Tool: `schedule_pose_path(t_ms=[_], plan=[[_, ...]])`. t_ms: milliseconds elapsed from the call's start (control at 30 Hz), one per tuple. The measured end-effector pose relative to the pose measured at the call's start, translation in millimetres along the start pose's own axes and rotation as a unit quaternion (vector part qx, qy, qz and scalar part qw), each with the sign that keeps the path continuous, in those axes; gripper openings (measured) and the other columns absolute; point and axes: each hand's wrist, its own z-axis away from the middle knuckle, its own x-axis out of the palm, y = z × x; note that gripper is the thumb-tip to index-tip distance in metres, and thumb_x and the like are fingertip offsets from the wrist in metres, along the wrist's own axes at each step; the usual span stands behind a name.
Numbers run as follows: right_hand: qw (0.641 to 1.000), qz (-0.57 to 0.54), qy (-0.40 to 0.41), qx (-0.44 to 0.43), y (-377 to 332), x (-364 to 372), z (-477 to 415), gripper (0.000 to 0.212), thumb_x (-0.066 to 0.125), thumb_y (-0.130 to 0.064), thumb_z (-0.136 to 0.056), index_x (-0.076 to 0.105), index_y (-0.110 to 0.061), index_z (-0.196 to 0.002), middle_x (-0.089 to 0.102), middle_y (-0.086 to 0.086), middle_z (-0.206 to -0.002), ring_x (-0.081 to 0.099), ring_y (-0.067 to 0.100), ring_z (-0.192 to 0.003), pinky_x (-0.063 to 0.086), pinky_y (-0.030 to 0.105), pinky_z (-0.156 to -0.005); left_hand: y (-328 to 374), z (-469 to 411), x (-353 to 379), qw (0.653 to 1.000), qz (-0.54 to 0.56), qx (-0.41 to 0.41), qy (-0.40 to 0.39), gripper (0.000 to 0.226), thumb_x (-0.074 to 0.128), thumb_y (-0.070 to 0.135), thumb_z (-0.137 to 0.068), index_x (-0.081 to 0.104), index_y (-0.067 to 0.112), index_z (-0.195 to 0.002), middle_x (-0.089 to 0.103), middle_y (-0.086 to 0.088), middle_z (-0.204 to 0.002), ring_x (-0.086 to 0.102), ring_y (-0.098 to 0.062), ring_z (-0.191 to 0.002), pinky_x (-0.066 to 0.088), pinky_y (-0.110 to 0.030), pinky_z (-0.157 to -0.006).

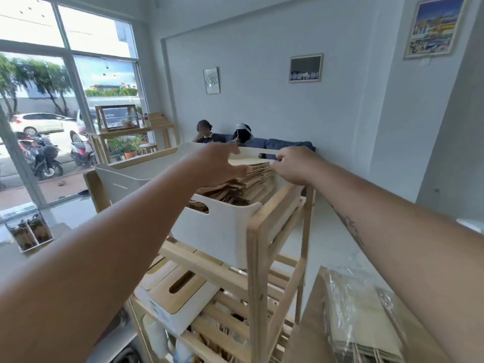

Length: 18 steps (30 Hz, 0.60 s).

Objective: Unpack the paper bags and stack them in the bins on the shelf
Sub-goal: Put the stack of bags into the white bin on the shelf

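Hands (pixel 217 163) (pixel 296 166) touch unlabelled paper bags (pixel 251 179) in bin (pixel 222 226).

Two people (pixel 222 134) sit on a blue sofa (pixel 288 145) by the far wall. Three framed pictures (pixel 305 68) hang above. Motorbikes (pixel 44 155) stand outside the window.

Pale wall (pixel 262 61) with framed pictures (pixel 306 68), big daylit window (pixel 65 74)

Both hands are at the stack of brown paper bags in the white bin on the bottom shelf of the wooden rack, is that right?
Not quite. The head view shows the white bin on the top shelf of the wooden rack, not the bottom. The rest holds: the left hand and right hand are both at the stack of brown paper bags inside it.
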Motion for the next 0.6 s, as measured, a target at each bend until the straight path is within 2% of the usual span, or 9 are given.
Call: schedule_pose_path(t_ms=[33, 100, 200, 267, 367, 433, 533, 600], plan=[[1.000, -0.006, 0.003, 0.003, 2.8, -1.8, 8.5, 0.037, 0.042, -0.038, -0.095, 0.060, -0.020, -0.121, 0.061, 0.006, -0.124, 0.058, 0.030, -0.109, 0.049, 0.037, -0.090, 5.8, 6.5, -0.6, 1.000, 0.017, 0.004, 0.008, 0.058, 0.062, 0.059, -0.085, 0.052, 0.031, -0.134, 0.058, -0.001, -0.136, 0.053, -0.022, -0.123, 0.041, -0.036, -0.102], [1.000, -0.014, 0.008, -0.001, 9.2, -4.8, 26.7, 0.039, 0.045, -0.032, -0.095, 0.058, -0.015, -0.128, 0.062, 0.011, -0.124, 0.060, 0.031, -0.107, 0.050, 0.038, -0.089, 20.4, 20.7, 0.8, 0.999, 0.040, 0.007, 0.021, 0.052, 0.061, 0.055, -0.087, 0.053, 0.030, -0.132, 0.060, 0.001, -0.133, 0.055, -0.021, -0.120, 0.039, -0.033, -0.097], [1.000, -0.029, -0.009, 0.001, 20.5, -10.8, 61.8, 0.048, 0.042, -0.029, -0.096, 0.044, -0.025, -0.144, 0.055, 0.011, -0.134, 0.060, 0.027, -0.104, 0.051, 0.039, -0.090, 49.0, 42.8, 4.6, 0.997, 0.076, 0.009, 0.029, 0.048, 0.060, 0.052, -0.089, 0.055, 0.028, -0.131, 0.060, 0.000, -0.132, 0.057, -0.020, -0.115, 0.042, -0.031, -0.093], [0.999, -0.036, 0.003, -0.001, 32.2, -13.8, 82.5, 0.048, 0.040, -0.029, -0.096, 0.042, -0.028, -0.144, 0.054, 0.009, -0.135, 0.058, 0.026, -0.107, 0.051, 0.041, -0.092, 70.8, 59.3, 6.8, 0.995, 0.083, 0.020, 0.042, 0.045, 0.060, 0.050, -0.089, 0.057, 0.028, -0.129, 0.060, -0.002, -0.131, 0.057, -0.021, -0.112, 0.042, -0.030, -0.089], [0.998, -0.048, 0.030, 0.007, 53.9, -13.3, 112.0, 0.047, 0.042, -0.031, -0.095, 0.043, -0.029, -0.143, 0.053, 0.006, -0.136, 0.056, 0.026, -0.110, 0.052, 0.043, -0.090, 103.2, 87.7, 10.2, 0.994, 0.071, 0.055, 0.055, 0.045, 0.059, 0.049, -0.091, 0.057, 0.027, -0.130, 0.059, -0.001, -0.134, 0.056, -0.020, -0.117, 0.044, -0.032, -0.093], [0.997, -0.059, 0.036, 0.020, 71.6, -7.4, 134.9, 0.046, 0.041, -0.031, -0.096, 0.043, -0.027, -0.143, 0.048, 0.006, -0.140, 0.051, 0.029, -0.117, 0.050, 0.046, -0.093, 125.8, 108.8, 16.1, 0.991, 0.100, 0.071, 0.051, 0.041, 0.059, 0.046, -0.092, 0.057, 0.029, -0.129, 0.061, 0.002, -0.129, 0.058, -0.017, -0.110, 0.044, -0.030, -0.088], [0.997, -0.066, 0.033, 0.026, 100.1, 1.2, 172.4, 0.045, 0.042, -0.031, -0.096, 0.045, -0.024, -0.140, 0.049, 0.008, -0.135, 0.050, 0.029, -0.116, 0.049, 0.046, -0.093, 160.4, 139.8, 35.2, 0.984, 0.129, 0.101, 0.070, 0.038, 0.062, 0.042, -0.092, 0.058, 0.027, -0.126, 0.062, 0.005, -0.121, 0.058, -0.012, -0.103, 0.043, -0.021, -0.078], [0.996, -0.073, 0.029, 0.044, 118.8, 6.3, 194.7, 0.045, 0.042, -0.031, -0.095, 0.046, -0.023, -0.139, 0.049, 0.008, -0.136, 0.050, 0.030, -0.117, 0.048, 0.046, -0.093, 178.2, 157.4, 54.6, 0.982, 0.134, 0.111, 0.074, 0.038, 0.062, 0.042, -0.092, 0.059, 0.025, -0.126, 0.063, 0.005, -0.120, 0.060, -0.012, -0.100, 0.048, -0.021, -0.079]])
